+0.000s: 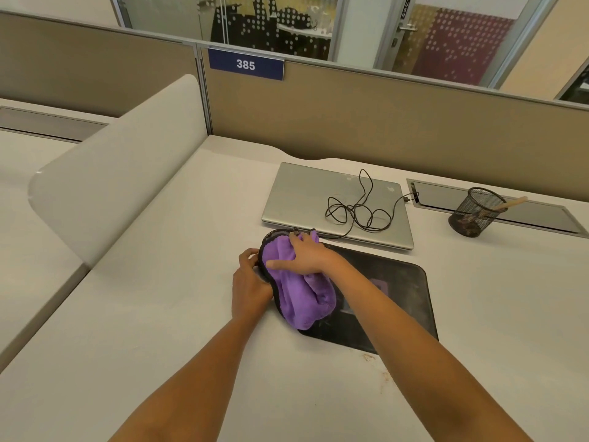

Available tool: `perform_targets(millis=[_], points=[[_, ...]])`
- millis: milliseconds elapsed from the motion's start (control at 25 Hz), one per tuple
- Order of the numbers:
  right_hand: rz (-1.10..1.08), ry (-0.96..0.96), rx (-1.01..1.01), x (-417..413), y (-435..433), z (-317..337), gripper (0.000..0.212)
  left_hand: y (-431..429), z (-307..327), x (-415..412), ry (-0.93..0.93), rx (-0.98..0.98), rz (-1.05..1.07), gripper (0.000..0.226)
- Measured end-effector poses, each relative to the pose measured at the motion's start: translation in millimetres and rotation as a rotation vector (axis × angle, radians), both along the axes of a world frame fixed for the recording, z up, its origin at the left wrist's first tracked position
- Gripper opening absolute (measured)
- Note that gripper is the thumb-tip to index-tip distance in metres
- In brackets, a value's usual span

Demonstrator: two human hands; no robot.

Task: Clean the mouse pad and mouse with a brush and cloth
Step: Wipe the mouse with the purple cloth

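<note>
Both forearms reach in over the pale worktop. Left hand grips the raised left edge of the black mouse pad, fingers curled round it. Right hand lies spread on the purple cloth, pressing it onto the pad's left end. Just beyond sits a closed silver laptop with a tangled black cable on its lid. Far right, a mesh pen cup holds a wooden handle.
</note>
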State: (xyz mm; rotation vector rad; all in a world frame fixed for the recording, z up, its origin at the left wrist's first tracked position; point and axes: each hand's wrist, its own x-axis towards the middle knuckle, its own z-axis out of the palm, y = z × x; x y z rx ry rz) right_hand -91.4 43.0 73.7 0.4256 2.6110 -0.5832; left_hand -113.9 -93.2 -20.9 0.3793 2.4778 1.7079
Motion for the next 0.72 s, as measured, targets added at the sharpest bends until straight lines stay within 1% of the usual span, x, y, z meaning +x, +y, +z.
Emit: perform_targets(millis=[40, 120, 280, 360, 440, 480, 560, 640, 720], points=[[-0.002, 0.007, 0.025, 1, -4, -2, 0.098, 0, 0, 1, 0.000, 0.010, -0.001, 0.056], [-0.060, 0.090, 0.012, 3, -9, -10, 0.095, 0, 2, 2, -0.009, 0.026, -0.002, 0.060], [-0.177, 0.279, -0.097, 7, 5, -10, 0.064, -1, 7, 3, 0.022, -0.003, -0.025, 0.076], [-0.303, 0.398, -0.193, 10, 18, -2, 0.050, -1, 8, 4, 0.045, -0.013, -0.039, 0.077], [-0.420, 0.537, -0.221, 11, 32, 8, 0.046, -1, 8, 5, 0.052, -0.021, -0.045, 0.076], [-0.440, 0.591, -0.163, 10, 39, 13, 0.048, 0, 8, 5, 0.050, -0.030, -0.043, 0.074], [-0.392, 0.656, 0.063, 11, 51, 18, 0.048, 1, 7, 4, 0.025, -0.050, -0.031, 0.073], [-0.291, 0.663, 0.274, 11, 55, 16, 0.045, 2, 5, 3, 0.004, -0.052, -0.023, 0.076], [-0.204, 0.638, 0.418, 7, 50, 7, 0.041, 2, 4, 2, 0.005, -0.049, -0.023, 0.078]])
